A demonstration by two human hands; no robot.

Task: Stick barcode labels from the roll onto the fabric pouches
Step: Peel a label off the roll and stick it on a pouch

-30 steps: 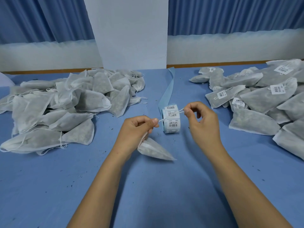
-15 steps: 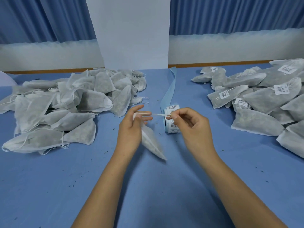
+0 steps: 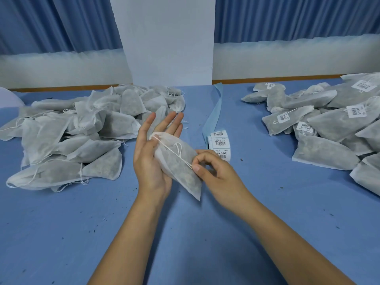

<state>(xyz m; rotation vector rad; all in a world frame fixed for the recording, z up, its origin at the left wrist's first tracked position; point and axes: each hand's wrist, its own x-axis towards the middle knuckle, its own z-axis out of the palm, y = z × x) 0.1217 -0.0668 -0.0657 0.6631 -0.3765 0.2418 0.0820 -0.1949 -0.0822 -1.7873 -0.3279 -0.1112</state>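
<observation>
Head view | left hand (image 3: 153,161) flat-fingered, cradling one unlabelled pouch (image 3: 178,171) at centre | right hand (image 3: 213,169) pinching its drawstring (image 3: 174,152) | label roll (image 3: 221,144) at 1 o'clock | labelled pile (image 3: 329,120) at 2 o'clock | unlabelled pile (image 3: 72,136) at 10 o'clock, sizeable: much work judged outstanding.

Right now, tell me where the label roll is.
In the head view the label roll stands on the table, just behind the right hand, between the unlabelled pile at left and the labelled pile at right.

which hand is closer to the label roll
Right. The right hand, pinching the drawstring, sits just in front of the label roll; the left hand carries the pouch farther left.
</observation>
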